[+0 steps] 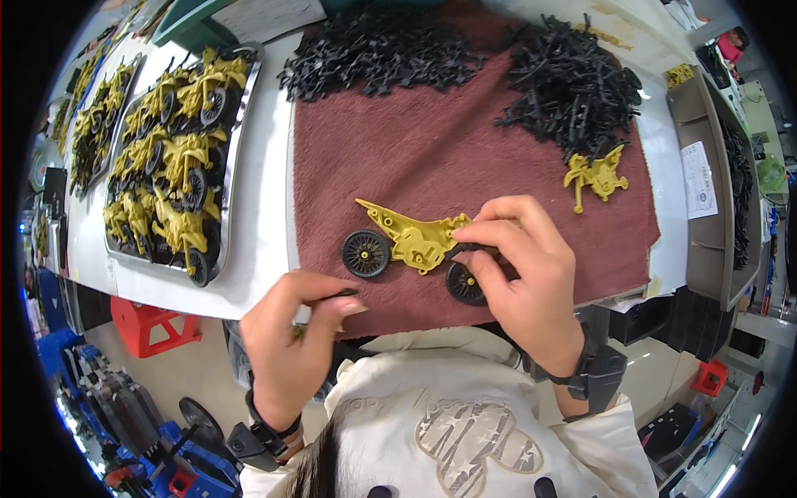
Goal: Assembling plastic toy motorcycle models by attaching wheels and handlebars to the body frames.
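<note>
A yellow toy motorcycle body half [419, 241] lies on the brown cloth in front of me, its inner side with pegs facing up. Spoked black wheels sit at both ends, the rear wheel [366, 253] on the left and the front wheel [466, 283] partly behind my fingers. My right hand [527, 266] is closed on the front end of the toy motorcycle, where a small black part shows between the fingertips. Just below the rear wheel, my left hand [303, 319] pinches a small dark piece [344, 292], mostly hidden by the fingers.
Heaps of thin black plastic parts [382, 54] [573, 87] lie along the cloth's [374, 149] far side. A loose yellow part [596, 178] rests at right. Left stands a metal tray [237, 183] of assembled yellow motorcycles. A grey bin [706, 191] stands at far right.
</note>
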### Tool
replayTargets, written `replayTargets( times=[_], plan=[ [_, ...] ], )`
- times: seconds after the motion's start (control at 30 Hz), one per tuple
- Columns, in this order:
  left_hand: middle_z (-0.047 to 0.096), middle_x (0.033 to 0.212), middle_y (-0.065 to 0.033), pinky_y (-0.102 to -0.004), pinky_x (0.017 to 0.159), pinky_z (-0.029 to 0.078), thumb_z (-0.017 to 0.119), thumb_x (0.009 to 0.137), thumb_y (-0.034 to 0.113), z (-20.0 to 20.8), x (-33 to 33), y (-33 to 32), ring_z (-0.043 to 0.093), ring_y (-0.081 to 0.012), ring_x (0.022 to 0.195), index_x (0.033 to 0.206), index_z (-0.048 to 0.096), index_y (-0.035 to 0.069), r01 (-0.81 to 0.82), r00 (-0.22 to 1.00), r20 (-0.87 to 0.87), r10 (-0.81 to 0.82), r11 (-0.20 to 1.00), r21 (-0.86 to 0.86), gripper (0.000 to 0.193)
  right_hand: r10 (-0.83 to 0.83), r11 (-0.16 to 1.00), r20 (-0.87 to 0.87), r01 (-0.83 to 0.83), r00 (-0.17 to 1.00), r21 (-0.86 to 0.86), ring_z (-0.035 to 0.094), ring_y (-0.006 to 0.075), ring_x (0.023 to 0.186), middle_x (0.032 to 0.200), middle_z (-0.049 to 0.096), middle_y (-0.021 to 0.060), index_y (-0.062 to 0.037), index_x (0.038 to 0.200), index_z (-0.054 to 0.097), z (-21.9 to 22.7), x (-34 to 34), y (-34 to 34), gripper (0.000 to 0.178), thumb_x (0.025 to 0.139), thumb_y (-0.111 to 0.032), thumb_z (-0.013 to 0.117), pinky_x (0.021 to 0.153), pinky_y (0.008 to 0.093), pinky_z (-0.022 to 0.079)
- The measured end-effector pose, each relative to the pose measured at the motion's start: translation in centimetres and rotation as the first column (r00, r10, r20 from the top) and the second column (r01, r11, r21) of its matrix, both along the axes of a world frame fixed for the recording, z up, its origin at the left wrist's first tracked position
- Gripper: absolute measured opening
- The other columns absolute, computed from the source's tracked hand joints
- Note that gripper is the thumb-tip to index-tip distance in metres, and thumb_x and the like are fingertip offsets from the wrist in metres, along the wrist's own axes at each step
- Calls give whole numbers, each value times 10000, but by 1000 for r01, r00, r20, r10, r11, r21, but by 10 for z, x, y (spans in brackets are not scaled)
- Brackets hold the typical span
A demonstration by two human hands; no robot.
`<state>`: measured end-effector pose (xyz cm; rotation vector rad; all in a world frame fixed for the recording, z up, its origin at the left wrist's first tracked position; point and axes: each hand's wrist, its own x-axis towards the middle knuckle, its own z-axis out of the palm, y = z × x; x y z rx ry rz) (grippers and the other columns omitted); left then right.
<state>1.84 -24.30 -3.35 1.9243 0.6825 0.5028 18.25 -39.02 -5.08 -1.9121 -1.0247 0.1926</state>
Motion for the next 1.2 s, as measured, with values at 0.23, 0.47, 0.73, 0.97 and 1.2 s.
replayTargets(
  times=[0.23,0.47,0.73,0.97,1.2],
  plan=[
    [508,537,-52,-324,425,412,750,790,208,-11,8,-17,526,-229,435,736,544,69,227,973,-158,-169,827,514,254,54,999,-39,-54,998,5,629,216,757,940,577,105,-18,909,667,1,-1,-1,241,700,103,680,653,309,500],
    [456,547,-5,-298,400,382,734,799,207,-13,24,-25,493,-167,412,689,478,92,268,961,-225,-162,745,610,302,53,998,6,-53,999,23,616,206,781,928,575,99,-18,905,677,3,2,-1,249,686,99,701,660,291,486],
    [506,565,-37,-333,418,394,666,838,157,-7,30,-33,542,-218,449,723,529,88,309,929,-354,-109,755,579,192,156,985,-111,-163,981,-52,612,135,791,865,650,68,30,937,685,26,35,-1,222,723,82,714,703,246,489],
    [484,561,-11,-312,418,409,626,774,80,-5,31,-33,553,-173,456,704,504,103,338,921,-368,-131,739,583,142,207,882,-667,-432,716,-190,625,76,728,819,661,32,16,900,647,36,72,34,168,757,15,735,629,215,504],
    [495,546,-65,-373,417,364,677,836,144,-9,33,-35,507,-270,430,693,520,69,287,934,-339,-115,807,516,224,243,717,-614,-566,751,-408,588,75,633,720,650,28,6,811,642,39,83,57,157,726,-41,766,545,214,442]
  ],
)
